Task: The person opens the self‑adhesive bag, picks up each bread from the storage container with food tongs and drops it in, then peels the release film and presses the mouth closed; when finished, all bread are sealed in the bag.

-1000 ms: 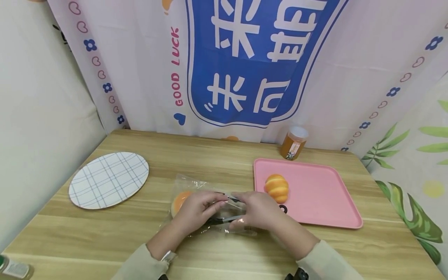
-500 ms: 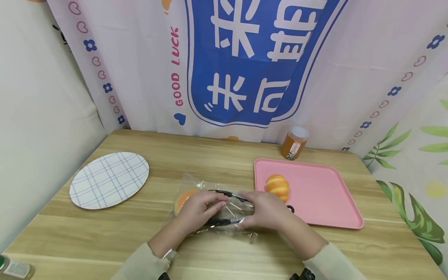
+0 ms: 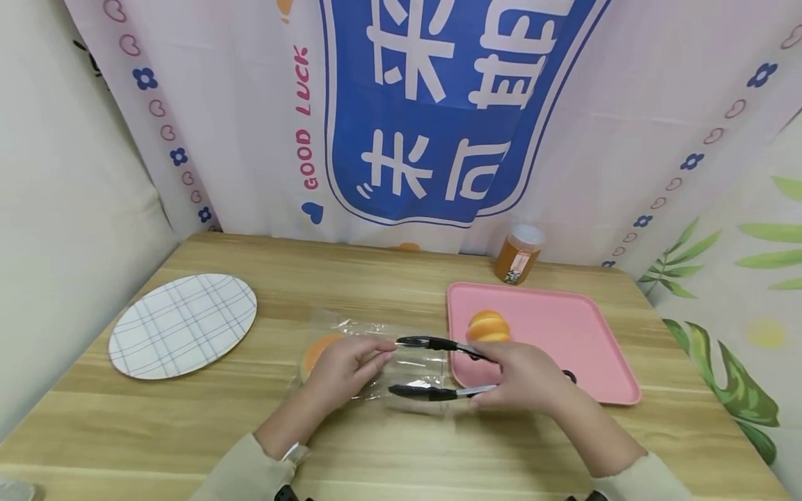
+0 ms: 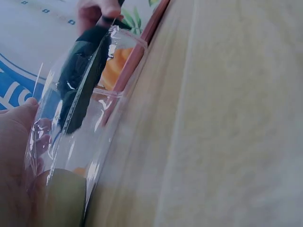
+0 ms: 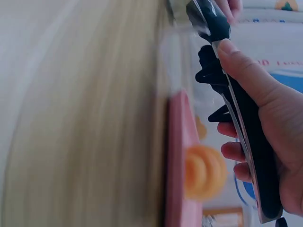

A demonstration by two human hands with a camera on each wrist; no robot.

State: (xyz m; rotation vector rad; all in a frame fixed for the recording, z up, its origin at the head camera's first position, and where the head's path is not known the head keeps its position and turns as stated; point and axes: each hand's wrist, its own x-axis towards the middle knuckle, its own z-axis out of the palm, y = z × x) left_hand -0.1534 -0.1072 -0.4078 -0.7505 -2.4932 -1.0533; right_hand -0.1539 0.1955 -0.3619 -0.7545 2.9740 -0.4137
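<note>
So the right hand (image 3: 523, 379) has a solid grip on the black tongs (image 3: 432, 394), thumb on one arm and fingers curled round the other, with the two arms spread pretty wide. The ring on the handle end pokes out behind those fingers, and the tips reach over toward the left fingertips.

The left hand (image 3: 347, 369) is pinching the clear bag (image 3: 410, 362), thumb and fingers close together on the plastic. Most of the bag stretches from the left fingers toward the right ones. There's a bun (image 3: 322, 351) in it, orange on top, just beside the left knuckles on the outer side and partly covered by them. From the left wrist you see the tongs through the plastic, but I can't tell how far inside they are, if at all.

Just beyond the right fingers is a bread roll (image 3: 489, 325) on the pink tray (image 3: 564, 320), whose near edge runs behind that hand. A honey-coloured jar (image 3: 519, 256) stands farther off past the same fingers. Well out to the left of the left fingers lies a checked oval mat (image 3: 184, 325) on the table (image 3: 376, 459).
</note>
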